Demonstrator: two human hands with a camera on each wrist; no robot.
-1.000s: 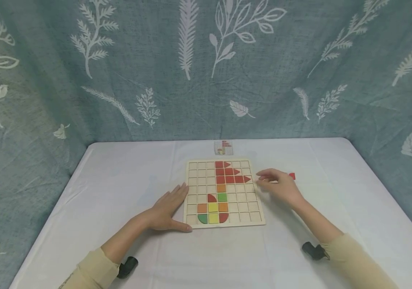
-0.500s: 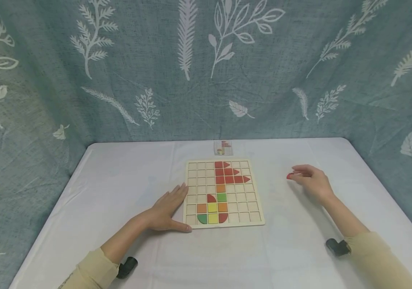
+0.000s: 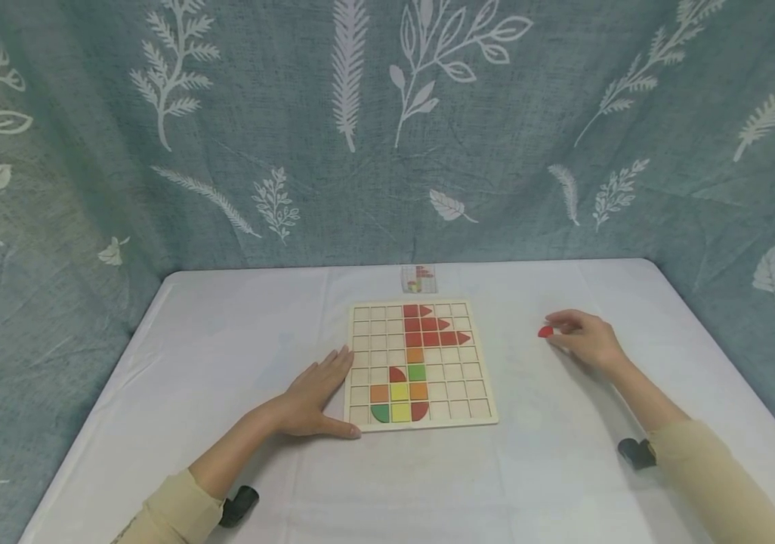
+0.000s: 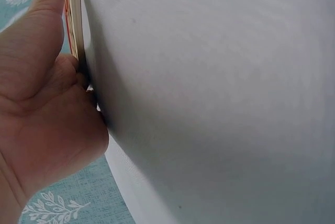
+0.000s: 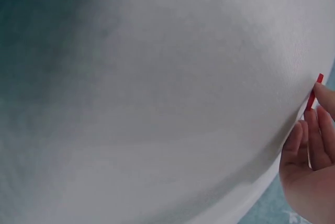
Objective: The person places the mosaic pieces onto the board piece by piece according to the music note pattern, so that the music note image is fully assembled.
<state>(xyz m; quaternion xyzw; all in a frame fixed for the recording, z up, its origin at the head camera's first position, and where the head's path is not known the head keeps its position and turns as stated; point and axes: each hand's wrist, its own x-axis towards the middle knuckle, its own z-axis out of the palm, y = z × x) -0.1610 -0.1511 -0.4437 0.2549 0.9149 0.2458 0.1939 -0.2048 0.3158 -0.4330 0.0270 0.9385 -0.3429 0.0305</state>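
A wooden grid board [image 3: 462, 389] lies mid-table, with red, orange, yellow and green pieces set in some of its cells. My left hand [image 3: 313, 393] rests along the board's left edge, fingers straight and thumb at the lower left corner. In the left wrist view, that hand [image 4: 42, 93] is against the board's side [image 4: 76, 20]. Right of the board, my right hand [image 3: 588, 344] pinches a red rounded piece [image 3: 545, 332] close to the tabletop. The right wrist view shows the same red piece [image 5: 313, 96] edge-on at the thumb and fingertips of the right hand [image 5: 314, 166].
A small picture card [image 3: 418, 279] with a coloured grid pattern lies behind the board. White cloth covers the table [image 3: 238, 317]. A blue-green leaf-patterned curtain [image 3: 374, 189] hangs around the back and sides. Dark wrist cameras sit at both sleeves.
My right hand has moved right, from beside the board's right edge to the red rounded piece, and has taken hold of it. The left hand stays at the board.
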